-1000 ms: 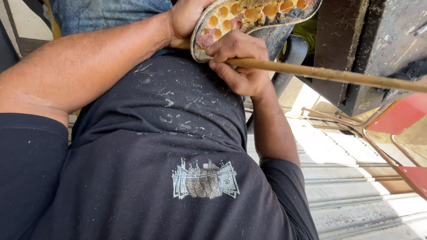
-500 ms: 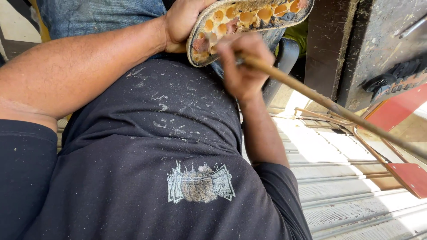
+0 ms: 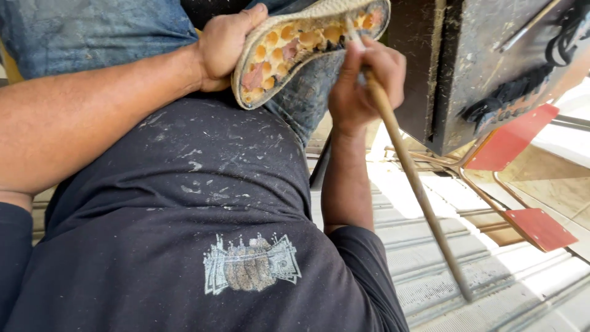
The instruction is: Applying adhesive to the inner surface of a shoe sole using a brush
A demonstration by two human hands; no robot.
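Both hands busy: left hand [image 3: 224, 46] grips shoe sole [image 3: 307, 46]; right hand [image 3: 362, 77] clenches wooden stick [image 3: 412, 178], tip in tread. Judged mid-scraping; the coming stroke needs the sole held steady.

The left hand [image 3: 224, 46] is held with the wrist bent back, thumb stretched up and fingers wrapped out of sight. The right hand [image 3: 362, 80] is raised on a bent arm, its fingers curled tight in a grip.

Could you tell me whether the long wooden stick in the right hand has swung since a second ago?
Yes. The long wooden stick has swung from nearly level to steeply downward, measured against the shoe sole.
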